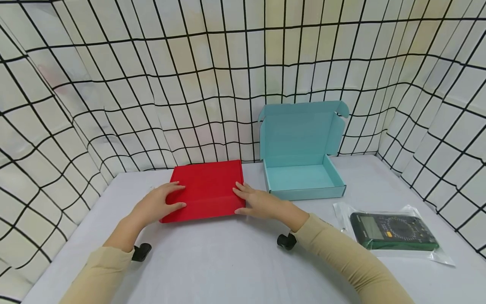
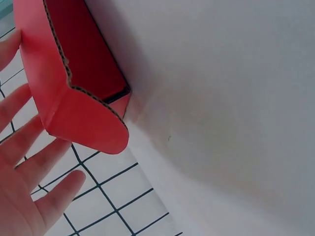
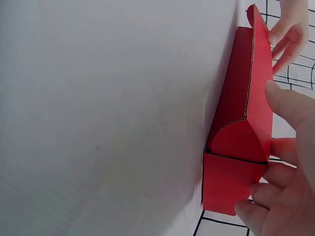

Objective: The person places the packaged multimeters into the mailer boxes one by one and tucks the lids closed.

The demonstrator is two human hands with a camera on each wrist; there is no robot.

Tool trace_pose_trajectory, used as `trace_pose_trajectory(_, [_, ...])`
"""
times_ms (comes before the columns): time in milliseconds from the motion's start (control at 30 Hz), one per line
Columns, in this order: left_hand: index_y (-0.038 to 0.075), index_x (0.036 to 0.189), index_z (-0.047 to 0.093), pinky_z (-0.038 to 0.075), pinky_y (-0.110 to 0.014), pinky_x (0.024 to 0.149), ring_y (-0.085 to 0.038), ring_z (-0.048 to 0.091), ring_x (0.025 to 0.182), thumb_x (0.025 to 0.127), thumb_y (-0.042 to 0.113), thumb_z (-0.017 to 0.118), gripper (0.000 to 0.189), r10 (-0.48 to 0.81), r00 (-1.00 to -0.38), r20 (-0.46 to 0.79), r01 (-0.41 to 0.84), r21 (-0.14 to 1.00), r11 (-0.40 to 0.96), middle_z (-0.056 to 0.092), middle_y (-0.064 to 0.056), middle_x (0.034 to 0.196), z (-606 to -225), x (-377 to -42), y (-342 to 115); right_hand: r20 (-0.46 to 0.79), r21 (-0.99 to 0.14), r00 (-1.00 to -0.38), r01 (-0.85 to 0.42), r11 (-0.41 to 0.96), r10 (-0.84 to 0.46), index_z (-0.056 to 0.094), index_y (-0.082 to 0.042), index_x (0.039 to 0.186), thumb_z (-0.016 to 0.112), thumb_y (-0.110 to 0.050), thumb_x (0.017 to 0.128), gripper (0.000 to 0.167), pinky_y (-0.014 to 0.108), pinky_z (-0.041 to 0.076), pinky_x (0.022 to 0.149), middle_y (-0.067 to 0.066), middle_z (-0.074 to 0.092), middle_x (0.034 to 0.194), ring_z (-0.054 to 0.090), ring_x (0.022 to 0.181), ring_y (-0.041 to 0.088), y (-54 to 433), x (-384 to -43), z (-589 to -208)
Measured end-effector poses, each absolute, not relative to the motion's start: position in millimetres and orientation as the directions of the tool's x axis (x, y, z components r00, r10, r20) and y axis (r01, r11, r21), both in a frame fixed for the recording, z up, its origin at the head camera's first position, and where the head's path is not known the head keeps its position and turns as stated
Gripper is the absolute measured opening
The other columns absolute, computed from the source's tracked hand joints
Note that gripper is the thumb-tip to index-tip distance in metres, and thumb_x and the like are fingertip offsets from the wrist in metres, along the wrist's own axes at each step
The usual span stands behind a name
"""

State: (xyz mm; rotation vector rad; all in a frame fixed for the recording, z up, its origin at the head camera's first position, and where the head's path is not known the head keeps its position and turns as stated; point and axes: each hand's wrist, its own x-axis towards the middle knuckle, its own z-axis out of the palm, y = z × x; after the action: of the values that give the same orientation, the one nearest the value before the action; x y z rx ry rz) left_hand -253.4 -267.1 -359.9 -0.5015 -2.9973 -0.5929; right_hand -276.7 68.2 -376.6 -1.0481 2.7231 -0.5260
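Note:
A red cardboard box [image 1: 206, 185] lies on the table with its lid nearly down. In both wrist views the lid's front flap stands out, leaving a gap into the box, and a rounded side tab [image 2: 96, 128] sticks out at the near corner. My left hand [image 1: 153, 204] touches the lid's left side with fingers spread. At the right end, my right hand [image 1: 262, 204] has its thumb against the lid, while the other fingers rest along the side wall [image 3: 229, 184]. The box's inside is mostly hidden.
A light-blue cardboard box [image 1: 300, 195] stands open at the back right, its lid raised. Nearer on the right lies a multimeter [image 1: 395, 230] in a clear plastic bag [image 1: 442, 255]. Black-gridded white walls [image 1: 212, 84] enclose the white table [image 1: 212, 261] at back and sides.

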Motion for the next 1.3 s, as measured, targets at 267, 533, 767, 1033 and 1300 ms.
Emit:
trace_pose_trajectory(267, [-0.001,0.141,0.054,0.051,-0.062,0.093,-0.048,0.051,0.12,0.088,0.033,0.08,0.068,0.162,-0.981,0.105,0.19,0.374,0.908,0.048,-0.03,0.138,-360,-246,-266,-0.037,-0.394,-0.732,-0.615,0.683,-0.681,0.029,-0.009,0.162,0.066,-0.038,0.101,0.077,0.04,0.039,0.113,0.008,0.016,0.17,0.014,0.155,0.03,70,-278,-378])
trace_pose_trajectory(533, [-0.007,0.128,0.047,0.053,-0.051,0.079,-0.042,0.059,0.1,0.085,0.039,0.081,0.072,0.032,-0.999,-0.007,0.025,0.492,0.87,0.055,-0.031,0.123,-362,-233,-280,-0.035,-0.398,-0.734,-0.612,0.683,-0.678,0.03,-0.009,0.162,0.067,-0.037,0.1,0.077,0.039,0.041,0.112,0.008,0.017,0.17,0.015,0.155,0.029,68,-279,-378])
trace_pose_trajectory(767, [-0.005,0.117,0.054,0.053,-0.049,0.079,-0.04,0.058,0.103,0.086,0.042,0.081,0.063,0.048,-0.994,-0.094,-0.01,0.536,0.844,0.059,-0.029,0.122,-364,-232,-292,-0.043,-0.404,-0.738,-0.604,0.687,-0.674,0.029,-0.01,0.162,0.067,-0.037,0.1,0.077,0.04,0.039,0.113,0.007,0.016,0.17,0.014,0.156,0.029,69,-279,-379])
trace_pose_trajectory(1033, [-0.005,0.118,0.057,0.052,-0.053,0.085,-0.046,0.055,0.113,0.084,0.034,0.085,0.059,0.116,-0.986,-0.118,0.031,0.56,0.828,0.061,-0.029,0.124,-358,-227,-295,-0.042,-0.415,-0.736,-0.602,0.682,-0.676,0.029,-0.01,0.162,0.067,-0.038,0.1,0.077,0.04,0.039,0.114,0.007,0.016,0.17,0.014,0.156,0.03,68,-278,-379])
trace_pose_trajectory(1300, [-0.007,0.118,0.052,0.051,-0.05,0.086,-0.044,0.056,0.112,0.079,0.023,0.089,0.061,0.158,-0.977,-0.141,0.044,0.596,0.802,0.061,-0.03,0.124,-356,-227,-295,-0.034,-0.406,-0.737,-0.607,0.683,-0.675,0.031,-0.01,0.162,0.067,-0.038,0.1,0.077,0.041,0.038,0.115,0.007,0.018,0.17,0.015,0.155,0.029,68,-278,-379])
